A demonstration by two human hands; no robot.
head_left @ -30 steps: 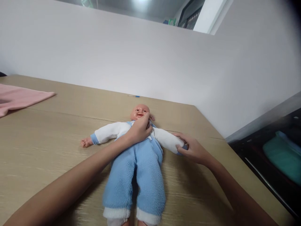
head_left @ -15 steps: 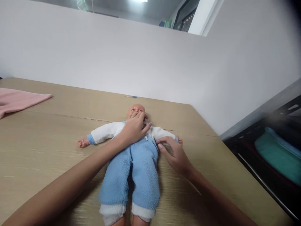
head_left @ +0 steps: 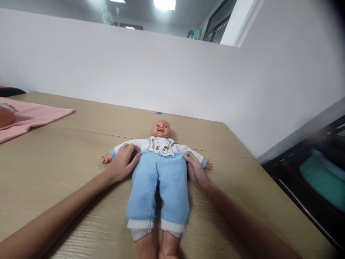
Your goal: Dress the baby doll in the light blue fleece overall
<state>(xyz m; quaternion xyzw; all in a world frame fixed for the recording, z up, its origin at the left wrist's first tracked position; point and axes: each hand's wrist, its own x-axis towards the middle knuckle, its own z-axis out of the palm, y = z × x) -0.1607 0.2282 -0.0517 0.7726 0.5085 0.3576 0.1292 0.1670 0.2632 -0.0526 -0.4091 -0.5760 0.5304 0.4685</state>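
A baby doll (head_left: 161, 129) lies on its back on the table, arms spread. It wears a white top with an elephant patch (head_left: 162, 146) on the chest and fuzzy blue pants (head_left: 157, 180) with white cuffs; its lower legs are bare. My left hand (head_left: 122, 163) is at the waist's left edge, over part of the white sleeve, its thumb and curled fingers closing on the pants' side. On the other side, my right hand (head_left: 197, 169) pinches the pants' waist edge between thumb and fingers. Some fingertips of both hands are hidden.
A pink cloth (head_left: 40, 113) lies at the table's left, with a rounded skin-toned object (head_left: 5, 117) on it, cut off by the frame. A small blue-ended item (head_left: 159, 113) sits near the back wall. Past the table's right edge stands a dark rack holding something green (head_left: 322, 176).
My left hand has moved from the doll's face and chest down to the left waist, uncovering the face and elephant patch. My right hand stays at the right waist. The view has shifted slightly.
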